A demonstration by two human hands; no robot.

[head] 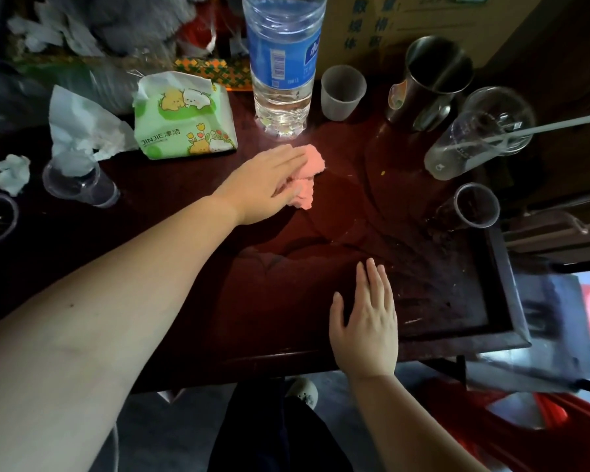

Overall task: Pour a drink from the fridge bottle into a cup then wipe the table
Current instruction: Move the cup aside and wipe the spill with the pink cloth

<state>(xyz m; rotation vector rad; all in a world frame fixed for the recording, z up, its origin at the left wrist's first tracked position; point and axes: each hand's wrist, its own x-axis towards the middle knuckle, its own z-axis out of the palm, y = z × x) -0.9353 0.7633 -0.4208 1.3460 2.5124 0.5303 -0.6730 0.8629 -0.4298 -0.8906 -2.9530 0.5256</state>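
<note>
I read the containers first. The water bottle (283, 63) stands upright at the far side of the table (280, 338), with clear liquid in its lower part. The small translucent cup (342, 93) stands just to its right; I cannot tell its fill. A steel mug (433, 80) stands farther right. Near it a clear plastic cup (464, 148) lies tilted with a white straw (552, 126) through it, and a second clear cup (474, 207) lies on its side. At the left, another clear cup (79, 182) holds crumpled tissue.

The left hand (266, 185) presses flat, fingers extended, on the pink cloth (309, 165) in front of the bottle. The right hand (365, 321) rests flat on the near table edge, fingers straight, holding nothing. A green tissue pack (184, 120) lies just left of the bottle.
</note>
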